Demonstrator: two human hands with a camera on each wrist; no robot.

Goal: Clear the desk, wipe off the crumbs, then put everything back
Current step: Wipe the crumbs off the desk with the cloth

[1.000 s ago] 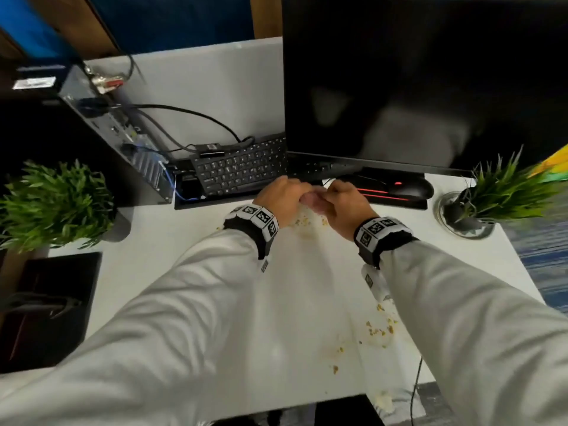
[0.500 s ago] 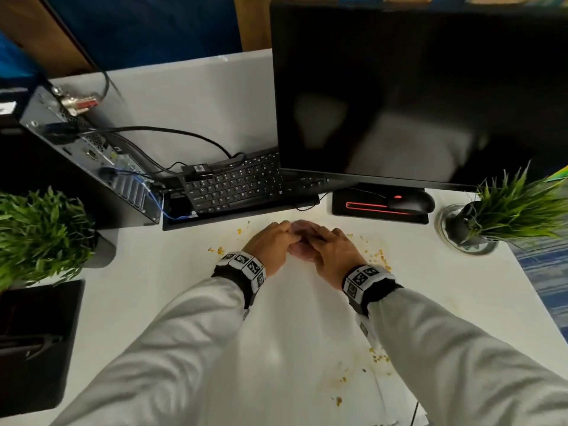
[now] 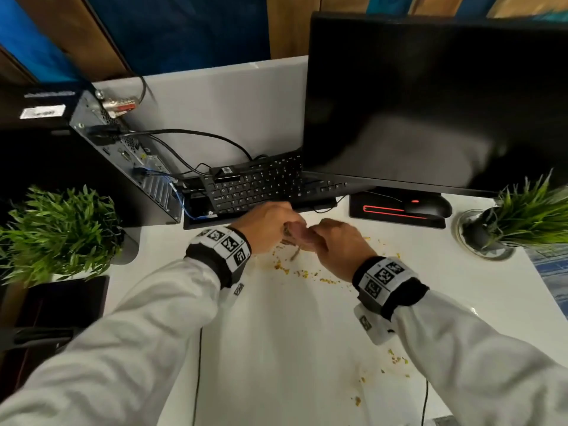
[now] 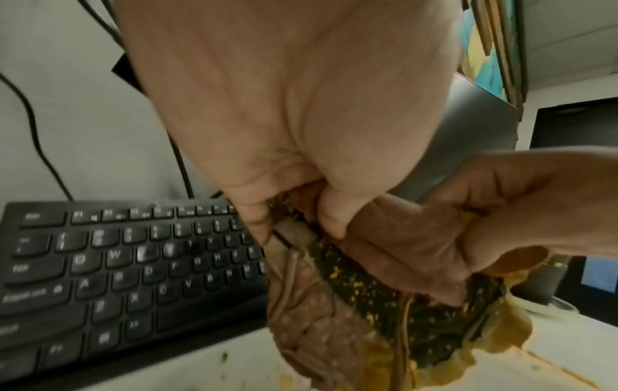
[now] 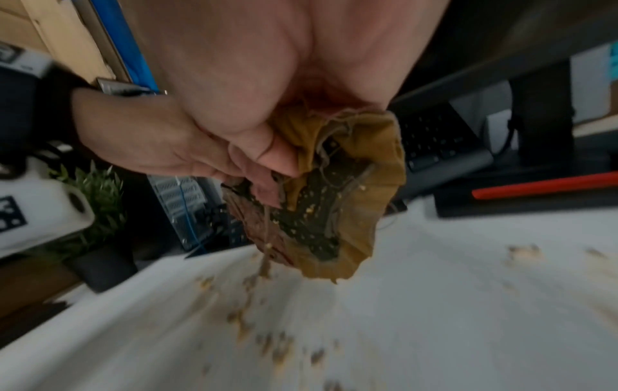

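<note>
At the far left of the white desk (image 3: 276, 348) stood a potted green plant (image 3: 58, 232), and just right of it a black computer tower (image 3: 101, 167) with cables running from its back. A black keyboard (image 3: 261, 186) lay pushed toward the rear, partly under the edge of the dark monitor (image 3: 430, 103).

In front of the keyboard the person's two hands met, raised a little above the surface. The left hand (image 3: 267, 226) had its fingers curled round one side of a bunched cloth (image 4: 384, 304), brownish and mustard on the outside, dark and speckled with yellow bits on the inside. The right hand (image 3: 341, 244) gripped the other side of the same cloth, its thumb and fingers pinched into the fabric, so that the cloth hung between them like a small pouch, with frayed threads dangling from its edges.

Yellow crumbs (image 3: 307, 272) lay scattered on the desk directly beneath the hands, and more crumbs lay nearer the front edge, on the right.

Further right, a black mouse (image 3: 427, 206) rested on a dark pad with a red line (image 3: 396, 215). At the far right stood a second green plant (image 3: 528, 210) on a round base.
</note>
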